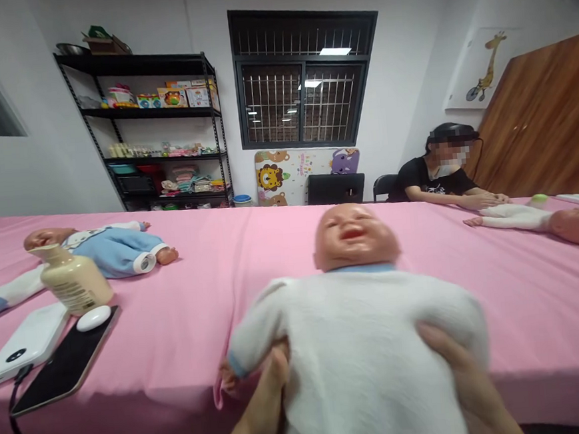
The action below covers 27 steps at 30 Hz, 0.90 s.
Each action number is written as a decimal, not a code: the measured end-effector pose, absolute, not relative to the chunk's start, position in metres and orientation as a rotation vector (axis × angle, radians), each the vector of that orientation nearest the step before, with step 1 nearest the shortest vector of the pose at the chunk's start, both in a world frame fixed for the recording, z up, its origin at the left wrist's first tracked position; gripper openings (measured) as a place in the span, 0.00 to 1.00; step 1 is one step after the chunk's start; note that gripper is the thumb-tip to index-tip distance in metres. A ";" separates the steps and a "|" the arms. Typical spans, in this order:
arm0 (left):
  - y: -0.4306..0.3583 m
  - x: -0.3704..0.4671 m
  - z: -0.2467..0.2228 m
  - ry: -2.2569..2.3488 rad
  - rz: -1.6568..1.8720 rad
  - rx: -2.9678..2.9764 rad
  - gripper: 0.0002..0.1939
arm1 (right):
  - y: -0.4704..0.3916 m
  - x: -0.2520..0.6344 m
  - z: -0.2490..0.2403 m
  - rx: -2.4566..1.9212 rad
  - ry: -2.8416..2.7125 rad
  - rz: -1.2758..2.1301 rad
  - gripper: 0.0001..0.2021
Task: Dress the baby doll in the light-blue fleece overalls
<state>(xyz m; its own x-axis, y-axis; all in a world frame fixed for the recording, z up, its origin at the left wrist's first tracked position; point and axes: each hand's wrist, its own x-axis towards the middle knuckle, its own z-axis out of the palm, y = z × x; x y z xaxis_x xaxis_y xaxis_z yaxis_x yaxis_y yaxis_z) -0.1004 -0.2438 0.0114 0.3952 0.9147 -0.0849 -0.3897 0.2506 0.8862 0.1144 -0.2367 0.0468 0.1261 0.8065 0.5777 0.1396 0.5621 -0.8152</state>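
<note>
A baby doll (370,351) in a white top with blue collar and cuff is held up in front of me, its face toward me, at the near edge of the pink-covered table (208,270). My left hand (268,399) grips its side under the arm at left, thumb in front. At the other side, my right hand (462,377) holds it below the other arm. The fingers of both hands are hidden behind the doll's body.
At left lie a doll in blue (116,247), a cream bottle (76,277), a white power bank (28,341) with a cable, and a phone (67,361) under a white case (93,318). At right a seated person (441,171) touches another doll (520,217).
</note>
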 end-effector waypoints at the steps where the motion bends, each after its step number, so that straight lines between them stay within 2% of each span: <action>1: -0.235 -0.100 0.022 0.735 1.023 0.892 0.38 | -0.235 0.108 0.043 -0.912 -1.346 0.667 0.17; 5: -0.181 -0.106 0.053 0.831 1.088 0.970 0.31 | -0.189 0.088 0.044 -1.078 -0.969 1.249 0.23; 10: -0.097 -0.112 0.051 0.880 1.014 0.899 0.20 | -0.104 0.081 0.048 -1.160 -0.973 1.034 0.23; 13: -0.056 -0.111 0.040 0.903 0.993 0.859 0.16 | -0.064 0.084 0.038 -1.205 -1.078 0.979 0.23; 17: -0.012 -0.109 0.022 0.966 1.072 0.878 0.14 | -0.024 0.087 0.020 -1.287 -1.110 0.915 0.25; 22: 0.034 -0.108 0.003 1.074 1.116 0.832 0.04 | 0.014 0.081 0.008 -1.319 -1.114 0.864 0.27; 27: 0.070 -0.104 -0.005 1.100 1.156 0.868 0.08 | 0.055 0.078 -0.008 -1.444 -1.082 0.802 0.22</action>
